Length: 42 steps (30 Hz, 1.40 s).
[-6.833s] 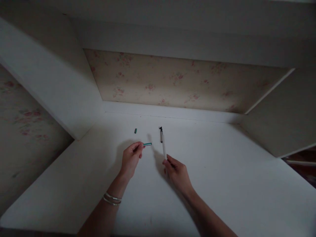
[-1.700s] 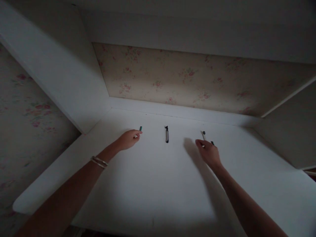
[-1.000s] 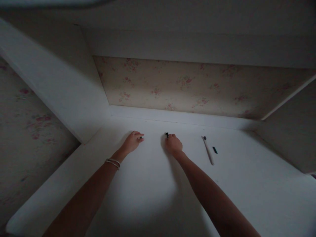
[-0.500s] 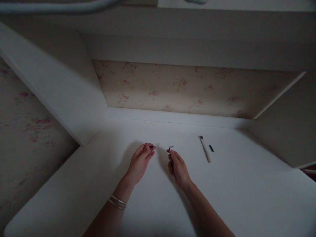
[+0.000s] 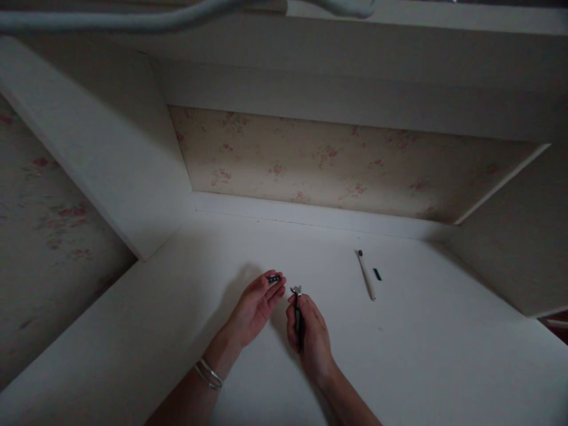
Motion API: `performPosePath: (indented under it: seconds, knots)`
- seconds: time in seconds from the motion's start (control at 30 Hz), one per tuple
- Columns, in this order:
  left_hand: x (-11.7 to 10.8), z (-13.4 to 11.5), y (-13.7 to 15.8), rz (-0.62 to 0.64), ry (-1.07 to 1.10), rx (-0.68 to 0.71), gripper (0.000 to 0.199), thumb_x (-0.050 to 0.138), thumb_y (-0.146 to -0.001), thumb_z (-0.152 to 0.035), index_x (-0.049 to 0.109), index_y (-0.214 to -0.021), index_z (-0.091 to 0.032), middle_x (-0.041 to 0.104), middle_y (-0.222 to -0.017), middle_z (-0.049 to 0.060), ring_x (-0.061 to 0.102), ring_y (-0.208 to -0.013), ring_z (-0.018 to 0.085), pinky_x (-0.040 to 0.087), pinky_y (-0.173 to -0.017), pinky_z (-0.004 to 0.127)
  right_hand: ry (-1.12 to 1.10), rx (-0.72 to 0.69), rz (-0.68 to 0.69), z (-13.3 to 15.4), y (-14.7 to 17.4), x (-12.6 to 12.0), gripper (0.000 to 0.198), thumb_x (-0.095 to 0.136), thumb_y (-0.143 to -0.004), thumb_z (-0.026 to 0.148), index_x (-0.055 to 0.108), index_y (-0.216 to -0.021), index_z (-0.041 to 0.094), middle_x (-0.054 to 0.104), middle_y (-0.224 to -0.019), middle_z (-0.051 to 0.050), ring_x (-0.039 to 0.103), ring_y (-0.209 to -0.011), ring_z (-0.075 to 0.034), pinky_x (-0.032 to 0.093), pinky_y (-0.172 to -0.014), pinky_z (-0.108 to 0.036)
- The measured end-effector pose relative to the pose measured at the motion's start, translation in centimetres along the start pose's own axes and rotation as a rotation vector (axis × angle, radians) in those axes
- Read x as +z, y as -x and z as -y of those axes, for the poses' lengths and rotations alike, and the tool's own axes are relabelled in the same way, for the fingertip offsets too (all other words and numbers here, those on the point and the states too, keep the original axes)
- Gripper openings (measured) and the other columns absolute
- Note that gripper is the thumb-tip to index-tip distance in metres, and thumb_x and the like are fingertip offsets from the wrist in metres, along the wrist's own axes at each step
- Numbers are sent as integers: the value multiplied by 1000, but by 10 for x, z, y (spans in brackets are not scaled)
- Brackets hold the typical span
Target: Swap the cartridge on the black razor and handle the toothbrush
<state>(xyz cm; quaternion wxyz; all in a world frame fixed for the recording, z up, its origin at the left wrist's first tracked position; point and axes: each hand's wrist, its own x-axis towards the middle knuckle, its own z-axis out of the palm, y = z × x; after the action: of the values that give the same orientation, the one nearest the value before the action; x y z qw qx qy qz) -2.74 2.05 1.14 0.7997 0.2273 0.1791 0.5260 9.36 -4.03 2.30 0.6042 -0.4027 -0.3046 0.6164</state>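
My left hand (image 5: 256,305) pinches a small black razor cartridge (image 5: 274,278) between thumb and fingers. A row of small light marks shows on the side of the cartridge turned up. My right hand (image 5: 313,331) is wrapped around a dark razor handle (image 5: 299,322), which stands upright in the fist. Its shiny metal head (image 5: 296,290) sticks out above the thumb, with no cartridge on it. Cartridge and handle are apart, a small gap between them, both held over the white desktop (image 5: 213,248).
To the right lies a pale toothbrush (image 5: 366,277) with dark bristles, and beside it a small dark strip (image 5: 377,274). White side panels flank the desk, with floral wallpaper (image 5: 328,157) behind. A grey tube (image 5: 155,22) crosses the top left.
My right hand has moved left and down, bringing the handle closer to the cartridge and turning its head. My left hand has dropped slightly and turned, showing more of the cartridge.
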Motion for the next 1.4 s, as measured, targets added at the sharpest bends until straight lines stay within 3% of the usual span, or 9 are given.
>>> performPosePath:
  seconds: [0.33,0.5,0.97,1.4]
  knots:
    - [1,3,7,139,-7,-33,25,70,-78,-24,69,-102,-19,65,-116,8,62,-103,17,45,-95,30,110,-17,-13,3,12,7,36,53,-86,53,46,-72,20,32,-55,7,21,-44,-6,16,-37,-17]
    - [2,4,9,152,-19,-65,24,71,-76,-24,70,-100,-19,66,-114,6,62,-102,18,48,-87,27,190,-59,29,1,16,8,37,50,-87,52,46,-71,20,31,-57,7,23,-45,-7,17,-39,-18]
    - [2,4,9,179,-57,-87,26,74,-73,-25,71,-98,-17,69,-109,8,63,-98,16,47,-86,24,226,-87,72,-2,17,8,35,46,-91,48,47,-74,18,33,-57,7,24,-46,-6,17,-39,-19]
    - [-4,4,7,209,-90,-91,28,77,-70,-24,71,-96,-18,69,-108,7,63,-97,16,47,-83,23,181,-8,66,-1,16,10,36,49,-89,50,45,-72,18,32,-54,8,22,-41,-4,14,-37,-19]
